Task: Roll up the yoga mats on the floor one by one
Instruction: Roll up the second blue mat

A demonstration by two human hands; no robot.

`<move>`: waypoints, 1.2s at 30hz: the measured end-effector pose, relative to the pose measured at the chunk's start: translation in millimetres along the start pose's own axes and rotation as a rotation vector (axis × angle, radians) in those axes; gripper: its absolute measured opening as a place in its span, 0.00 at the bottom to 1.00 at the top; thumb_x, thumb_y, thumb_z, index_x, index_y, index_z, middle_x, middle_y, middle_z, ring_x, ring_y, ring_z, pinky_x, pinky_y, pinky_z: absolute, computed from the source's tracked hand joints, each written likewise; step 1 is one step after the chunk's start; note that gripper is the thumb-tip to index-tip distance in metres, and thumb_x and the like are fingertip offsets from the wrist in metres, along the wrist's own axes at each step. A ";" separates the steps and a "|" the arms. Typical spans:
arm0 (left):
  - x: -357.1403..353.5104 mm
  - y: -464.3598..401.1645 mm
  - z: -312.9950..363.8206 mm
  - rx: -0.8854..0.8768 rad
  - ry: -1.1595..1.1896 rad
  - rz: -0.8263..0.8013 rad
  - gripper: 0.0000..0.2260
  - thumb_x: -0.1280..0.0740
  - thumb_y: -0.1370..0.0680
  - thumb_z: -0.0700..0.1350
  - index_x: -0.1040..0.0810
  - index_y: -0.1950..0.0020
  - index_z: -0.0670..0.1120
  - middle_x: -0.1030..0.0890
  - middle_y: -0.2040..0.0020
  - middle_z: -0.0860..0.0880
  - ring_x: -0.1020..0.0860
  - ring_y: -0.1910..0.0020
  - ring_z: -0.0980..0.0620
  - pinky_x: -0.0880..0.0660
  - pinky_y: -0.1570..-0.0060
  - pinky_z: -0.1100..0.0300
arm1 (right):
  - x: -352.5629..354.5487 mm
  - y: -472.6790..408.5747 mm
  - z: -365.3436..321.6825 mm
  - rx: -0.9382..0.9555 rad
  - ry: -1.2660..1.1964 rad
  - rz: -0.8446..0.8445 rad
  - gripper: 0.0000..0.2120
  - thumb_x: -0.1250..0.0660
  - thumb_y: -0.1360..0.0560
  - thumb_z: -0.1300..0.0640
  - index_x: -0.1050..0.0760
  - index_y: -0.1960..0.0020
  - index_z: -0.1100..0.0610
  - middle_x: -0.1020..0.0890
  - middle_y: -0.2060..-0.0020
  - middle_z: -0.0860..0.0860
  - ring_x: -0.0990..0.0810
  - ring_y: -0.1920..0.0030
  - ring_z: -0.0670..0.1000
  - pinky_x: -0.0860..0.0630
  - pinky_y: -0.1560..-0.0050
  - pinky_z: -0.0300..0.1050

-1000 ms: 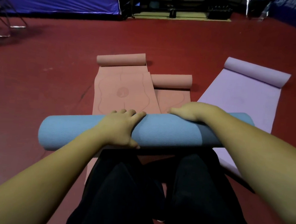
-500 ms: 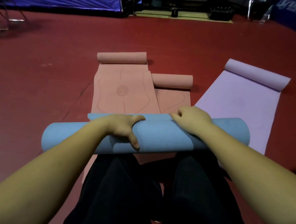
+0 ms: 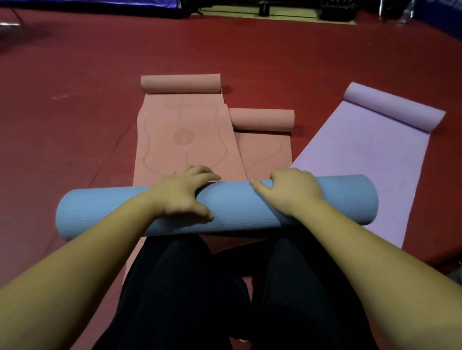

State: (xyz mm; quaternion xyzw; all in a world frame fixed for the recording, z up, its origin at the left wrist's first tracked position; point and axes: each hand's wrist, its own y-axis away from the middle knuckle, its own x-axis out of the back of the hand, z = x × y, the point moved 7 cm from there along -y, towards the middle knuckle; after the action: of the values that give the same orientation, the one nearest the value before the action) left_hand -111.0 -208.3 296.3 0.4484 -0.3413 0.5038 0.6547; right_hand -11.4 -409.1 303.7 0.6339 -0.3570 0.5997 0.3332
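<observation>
Gripping the rolled blue mat (image 3: 232, 207), my left hand (image 3: 183, 192) and right hand (image 3: 293, 190) each curl over its top, thumbs toward me, fingers over the far side. The roll lies crosswise just beyond my knees, its right end resting over the purple mat (image 3: 367, 157). Two pink mats (image 3: 182, 139), partly unrolled and overlapping, lie beyond it on the red floor (image 3: 59, 130); the purple one is curled at its far end.
</observation>
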 end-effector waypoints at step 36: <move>-6.3 46.6 41.4 -0.023 -0.509 0.128 0.50 0.34 0.39 0.73 0.46 0.23 0.55 0.29 0.33 0.52 0.28 0.38 0.45 0.30 0.39 0.47 | 15.4 5.8 3.9 -0.059 -0.033 -0.447 0.35 0.52 0.23 0.30 0.24 0.33 0.53 0.25 0.33 0.56 0.27 0.35 0.59 0.32 0.36 0.54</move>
State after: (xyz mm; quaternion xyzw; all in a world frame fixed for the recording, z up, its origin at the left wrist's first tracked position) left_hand -157.4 -244.9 317.1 0.5307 -0.5284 0.4115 0.5195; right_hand -13.9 -416.3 318.8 0.6970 -0.2305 0.4897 0.4704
